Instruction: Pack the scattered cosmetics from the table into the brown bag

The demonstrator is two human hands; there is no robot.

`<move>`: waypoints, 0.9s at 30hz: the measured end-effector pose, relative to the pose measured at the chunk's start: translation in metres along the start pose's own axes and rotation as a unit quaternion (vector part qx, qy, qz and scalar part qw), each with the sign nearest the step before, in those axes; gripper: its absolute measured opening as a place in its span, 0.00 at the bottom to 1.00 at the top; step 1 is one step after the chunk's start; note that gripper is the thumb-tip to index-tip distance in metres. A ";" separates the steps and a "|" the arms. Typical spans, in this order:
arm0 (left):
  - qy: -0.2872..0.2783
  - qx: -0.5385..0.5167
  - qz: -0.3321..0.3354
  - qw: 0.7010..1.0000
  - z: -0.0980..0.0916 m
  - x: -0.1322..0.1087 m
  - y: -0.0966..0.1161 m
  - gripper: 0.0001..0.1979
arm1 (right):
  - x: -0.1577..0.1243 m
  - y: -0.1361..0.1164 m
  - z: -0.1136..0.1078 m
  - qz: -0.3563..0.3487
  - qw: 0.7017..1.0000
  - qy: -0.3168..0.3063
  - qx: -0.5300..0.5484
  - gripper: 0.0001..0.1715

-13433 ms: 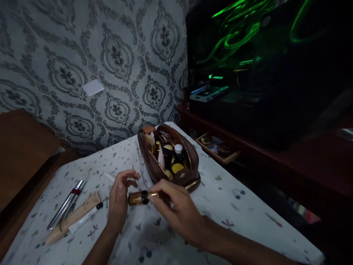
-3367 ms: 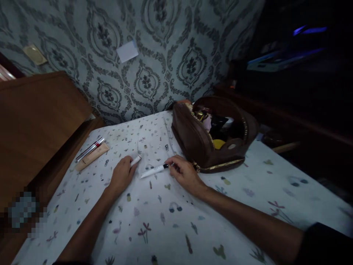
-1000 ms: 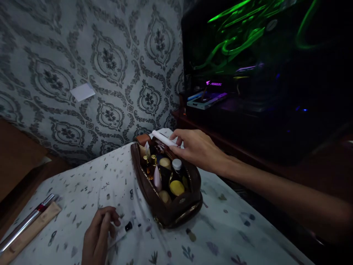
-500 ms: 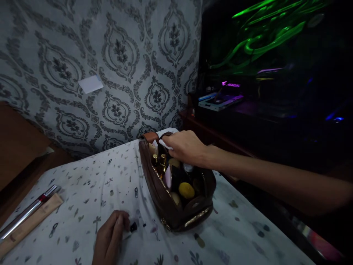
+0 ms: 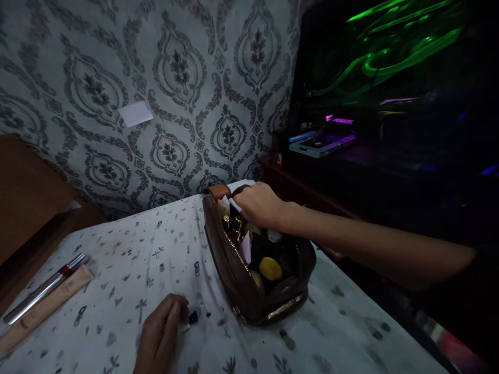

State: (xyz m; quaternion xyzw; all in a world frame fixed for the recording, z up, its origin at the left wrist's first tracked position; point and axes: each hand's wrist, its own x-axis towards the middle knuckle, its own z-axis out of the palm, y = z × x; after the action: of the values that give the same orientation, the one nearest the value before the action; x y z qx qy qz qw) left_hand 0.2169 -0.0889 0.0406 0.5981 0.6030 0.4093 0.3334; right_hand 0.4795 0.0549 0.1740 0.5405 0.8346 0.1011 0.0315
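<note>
A brown cosmetic bag (image 5: 228, 280) with a gold zipper lies unzipped on the patterned cloth. Inside it are gold-capped bottles (image 5: 237, 224), a pale pink item (image 5: 245, 248), a round yellow item (image 5: 270, 268) and a clear-topped container (image 5: 274, 236). My right hand (image 5: 257, 203) reaches into the bag's far end, fingers closed beside a whitish slim item (image 5: 235, 204); its fingertips are hidden, so its grip is unclear. Left of the bag, my left hand (image 5: 163, 324) is closed round a small item with a black cap (image 5: 193, 317), mostly covered by the fingers.
On the cloth at left lie a silver tube with a red band (image 5: 47, 288) and a beige tube (image 5: 49, 306). Patterned wallpaper with a white card (image 5: 135, 114) stands behind. To the right is a dark computer case (image 5: 390, 140) with green and purple lights.
The view has shifted slightly, so the bag and hands sit a little further right. My right hand stays in the bag's far end; my left hand keeps its hold.
</note>
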 end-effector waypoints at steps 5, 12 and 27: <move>0.000 0.005 0.017 1.000 0.000 0.000 0.004 0.26 | -0.004 0.008 -0.007 0.031 0.998 0.022 0.041 0.17; 0.006 0.017 0.021 1.000 0.000 -0.001 0.006 0.24 | -0.025 0.026 -0.008 0.063 0.986 0.101 0.114 0.14; -0.031 0.055 0.036 0.997 -0.004 0.003 0.001 0.24 | 0.014 0.027 0.008 -0.180 0.982 -0.054 0.033 0.22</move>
State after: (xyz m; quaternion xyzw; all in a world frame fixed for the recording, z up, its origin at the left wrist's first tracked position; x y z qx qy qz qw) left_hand 0.2138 -0.0862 0.0433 0.6492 0.5920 0.3688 0.3034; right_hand 0.4991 0.0798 0.1723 0.3865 0.9183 0.0370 0.0769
